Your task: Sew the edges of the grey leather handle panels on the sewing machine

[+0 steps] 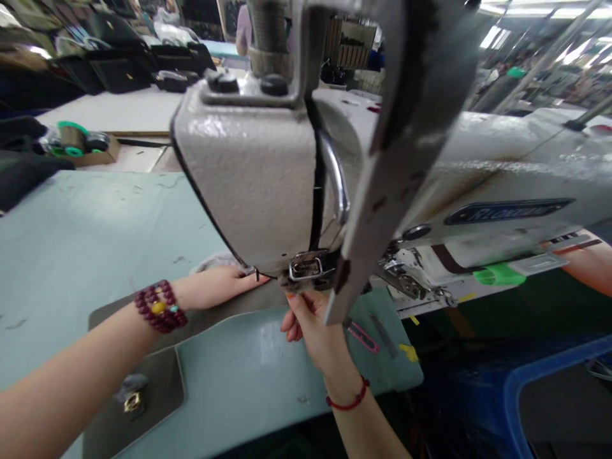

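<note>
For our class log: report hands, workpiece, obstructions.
Left hand on grey-brown panel. Right hand just below machine head, grip unclear. Machine head partly blocks view of fingertips.

The sewing machine's faceplate [248, 185] looks like painted metal, pebbly and lightly glossy; the curved lever guard [335, 178] is smooth, mirror-bright metal. Chipped paint marks the grey metal bracket [368, 204]. The grey-brown panel [248, 303] looks smooth and matt, like leather or coated cloth. Its neighbour bears a shiny gold-toned metal clasp [133, 403]. The pale green tabletop [239, 370] has a smooth, faint sheen; the blue bin [509, 395] looks like glossy plastic.
</note>
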Demonstrator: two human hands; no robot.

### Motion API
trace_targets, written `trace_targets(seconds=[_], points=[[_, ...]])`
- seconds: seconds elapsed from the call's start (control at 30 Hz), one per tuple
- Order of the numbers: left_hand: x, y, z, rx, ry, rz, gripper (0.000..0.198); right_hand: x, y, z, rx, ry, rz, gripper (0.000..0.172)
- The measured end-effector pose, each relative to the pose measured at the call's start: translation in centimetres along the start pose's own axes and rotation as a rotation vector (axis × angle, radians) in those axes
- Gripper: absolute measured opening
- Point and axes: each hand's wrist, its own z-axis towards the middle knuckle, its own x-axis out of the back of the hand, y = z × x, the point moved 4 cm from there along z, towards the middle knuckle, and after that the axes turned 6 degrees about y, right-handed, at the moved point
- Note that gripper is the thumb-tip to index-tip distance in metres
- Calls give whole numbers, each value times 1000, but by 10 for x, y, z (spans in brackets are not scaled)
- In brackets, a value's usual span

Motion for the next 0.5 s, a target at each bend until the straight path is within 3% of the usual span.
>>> trace_targets(seconds=[0.07, 0.1, 0.2, 0.27, 0.33, 0.4, 0.5], points=[[-4, -3, -29, -97, -141, 246, 33, 2, -2, -1, 14, -33, -2, 51], [-4, -5, -48, -147, -121, 325, 34, 3, -3, -2, 18, -39, -3, 50], [-10, -14, -110, -202, 183, 294, 25, 4, -3, -3, 19, -30, 6, 48], [-36, -25, -136, -103, 137, 40, 15, 3, -2, -3, 26, -27, 22, 46], [-68, -38, -140, 141, 63, -332, 26, 2, -1, -2, 38, -25, 28, 43], [-93, -44, -126, 274, 42, -665, 43, 3, -1, -1, 56, -21, 6, 42], [-101, -48, -94, 372, 99, -811, 45, 6, -2, 1, 68, -15, -45, 41]])
